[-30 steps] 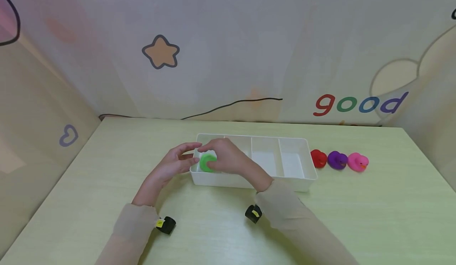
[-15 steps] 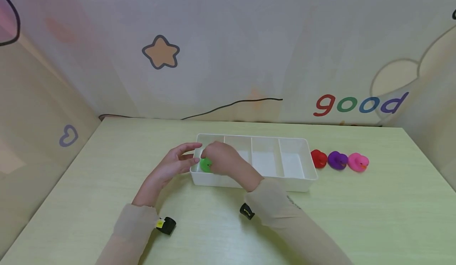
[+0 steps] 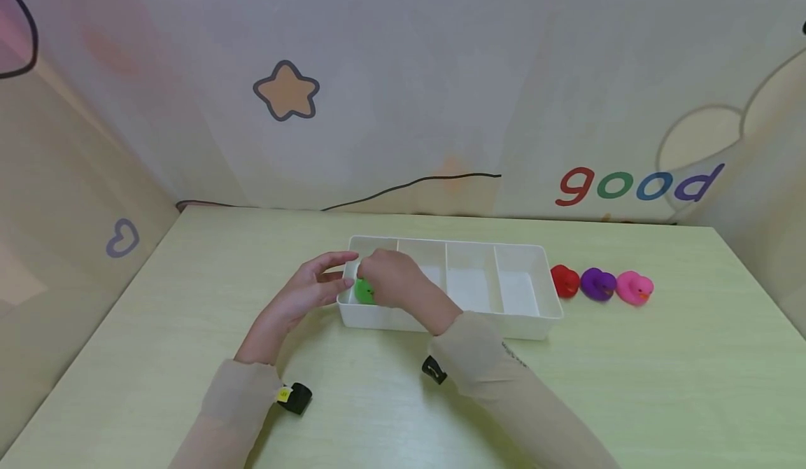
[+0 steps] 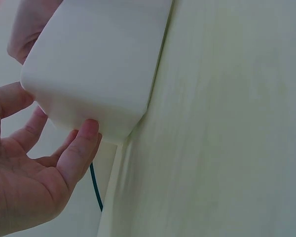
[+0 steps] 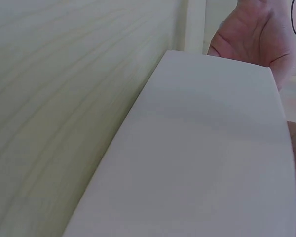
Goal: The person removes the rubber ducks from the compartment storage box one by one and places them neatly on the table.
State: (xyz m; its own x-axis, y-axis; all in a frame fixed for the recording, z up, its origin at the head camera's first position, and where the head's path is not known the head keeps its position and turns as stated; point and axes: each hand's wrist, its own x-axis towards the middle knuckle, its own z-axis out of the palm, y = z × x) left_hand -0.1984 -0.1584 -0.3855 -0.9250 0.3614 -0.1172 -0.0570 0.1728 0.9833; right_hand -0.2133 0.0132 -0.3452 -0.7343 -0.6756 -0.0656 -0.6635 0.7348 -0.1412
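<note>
A white box (image 3: 434, 322) with a row of compartments stands on the table. Inside its leftmost compartment is a green rubber duck (image 3: 364, 292). My right hand (image 3: 399, 280) reaches down into that compartment with curled fingers and holds the duck; its fingertips are mostly hidden behind the hand. My left hand (image 3: 317, 283) is at the box's left end with its fingers extended and spread. In the left wrist view, fingertips of the left hand (image 4: 34, 182) touch the white end wall (image 4: 98, 64). The right wrist view mainly shows the box's long side (image 5: 192, 148).
Right of the box, a red duck (image 3: 564, 281), a purple duck (image 3: 598, 284) and a pink duck (image 3: 634, 288) sit in a row on the pale wooden table (image 3: 352, 399). A printed cloth (image 3: 403, 105) rises behind the table. Each wrist wears a small black camera.
My right hand has turned and shifted slightly left over the left compartment. The green duck, earlier showing a round pale-green side, now shows its face. The left hand has stayed put.
</note>
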